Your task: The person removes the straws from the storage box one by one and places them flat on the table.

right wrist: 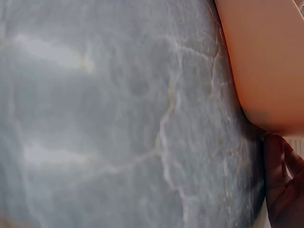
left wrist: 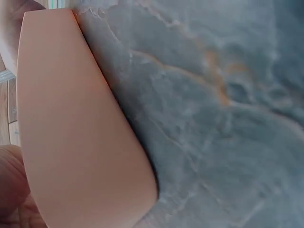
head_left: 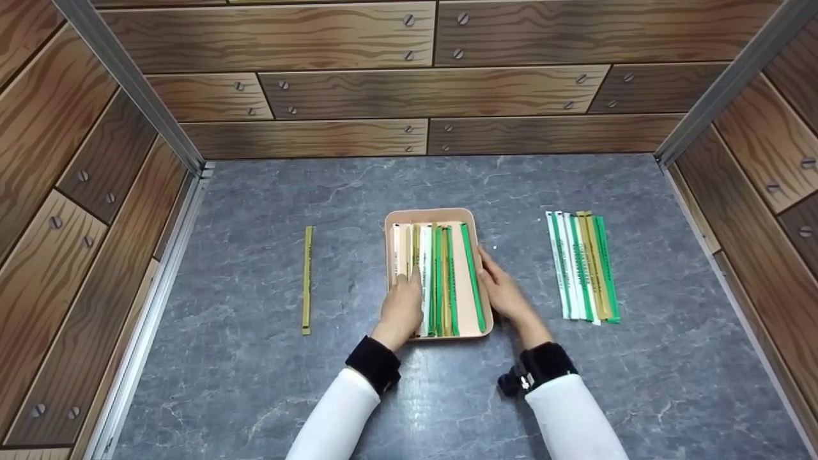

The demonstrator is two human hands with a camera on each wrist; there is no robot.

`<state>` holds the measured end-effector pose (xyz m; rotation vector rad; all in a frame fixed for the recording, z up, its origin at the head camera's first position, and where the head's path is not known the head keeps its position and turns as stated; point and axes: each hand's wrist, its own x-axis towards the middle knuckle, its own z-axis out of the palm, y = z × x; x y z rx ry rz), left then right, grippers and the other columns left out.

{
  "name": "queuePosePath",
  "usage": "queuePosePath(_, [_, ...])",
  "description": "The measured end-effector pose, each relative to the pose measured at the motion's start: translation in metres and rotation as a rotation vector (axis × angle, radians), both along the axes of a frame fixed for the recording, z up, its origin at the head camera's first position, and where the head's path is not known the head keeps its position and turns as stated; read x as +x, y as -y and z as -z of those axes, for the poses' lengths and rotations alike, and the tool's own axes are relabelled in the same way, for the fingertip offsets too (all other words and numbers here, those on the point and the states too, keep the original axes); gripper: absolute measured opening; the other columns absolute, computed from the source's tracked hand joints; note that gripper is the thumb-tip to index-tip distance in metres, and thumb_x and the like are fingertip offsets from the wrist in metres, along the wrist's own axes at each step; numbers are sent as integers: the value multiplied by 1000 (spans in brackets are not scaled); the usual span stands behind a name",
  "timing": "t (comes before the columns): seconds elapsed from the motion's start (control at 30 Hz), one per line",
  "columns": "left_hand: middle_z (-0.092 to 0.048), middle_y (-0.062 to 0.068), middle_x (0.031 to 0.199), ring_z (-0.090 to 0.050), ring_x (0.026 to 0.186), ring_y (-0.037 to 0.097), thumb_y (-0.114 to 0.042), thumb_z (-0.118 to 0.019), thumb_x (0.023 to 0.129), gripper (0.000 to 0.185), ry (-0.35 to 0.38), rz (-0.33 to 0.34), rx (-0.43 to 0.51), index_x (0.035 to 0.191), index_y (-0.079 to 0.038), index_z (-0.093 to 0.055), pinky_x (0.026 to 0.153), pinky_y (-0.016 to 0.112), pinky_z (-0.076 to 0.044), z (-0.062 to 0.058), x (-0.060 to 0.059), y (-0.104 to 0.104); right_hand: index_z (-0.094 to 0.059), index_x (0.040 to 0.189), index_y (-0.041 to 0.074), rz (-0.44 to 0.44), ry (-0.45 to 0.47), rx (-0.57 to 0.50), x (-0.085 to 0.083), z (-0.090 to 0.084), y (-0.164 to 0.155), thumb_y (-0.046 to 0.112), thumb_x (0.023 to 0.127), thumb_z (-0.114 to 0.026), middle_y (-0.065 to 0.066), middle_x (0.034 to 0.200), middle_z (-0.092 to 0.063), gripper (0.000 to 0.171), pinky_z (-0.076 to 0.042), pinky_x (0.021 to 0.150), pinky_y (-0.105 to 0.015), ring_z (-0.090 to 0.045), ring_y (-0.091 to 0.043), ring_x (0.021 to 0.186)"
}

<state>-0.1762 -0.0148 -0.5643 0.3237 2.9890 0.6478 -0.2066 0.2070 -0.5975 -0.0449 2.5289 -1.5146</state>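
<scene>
In the head view a pinkish-beige tray (head_left: 473, 281) lies in the middle of the table, holding several slim stick packets in white, gold and green. My left hand (head_left: 402, 310) reaches over the tray's left side, fingertips down among the white and gold packets (head_left: 416, 237); whether they pinch one is hidden. Along the tray's right wall my right hand (head_left: 505, 294) rests with its fingers fairly straight. A green packet (head_left: 473, 275) lies slightly slanted near that wall, apart from the others. Both wrist views show the tray's outer wall (left wrist: 85, 118) close up, with part of each hand beside it.
A single gold packet (head_left: 307, 281) lies on the grey marbled table (head_left: 255, 383), left of the tray. To the right, several white, green and gold packets (head_left: 581, 268) lie side by side. Wood-patterned walls (head_left: 358, 92) enclose the back and both sides.
</scene>
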Motion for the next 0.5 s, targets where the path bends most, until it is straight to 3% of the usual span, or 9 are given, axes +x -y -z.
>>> queuePosePath(0.17, [-61,27,101,-64,78,37,17,-62,73,67,6,-8,112,137,3,-47,67,43,-56,2,-3,4,-23,157,22,1,-4,20,0,-1,-1,24,106,-41,-16,158,-25,54,-23,113,-54,-27,-40,141])
queuePosePath(0.5, [-65,22,83,-66,73,37,10,-65,80,27,-84,-70,146,106,4,-60,60,44,-56,-1,-4,4,-23,158,19,-4,2,-1,0,-1,0,24,107,-39,-16,158,-23,54,-20,114,-51,-23,-38,143])
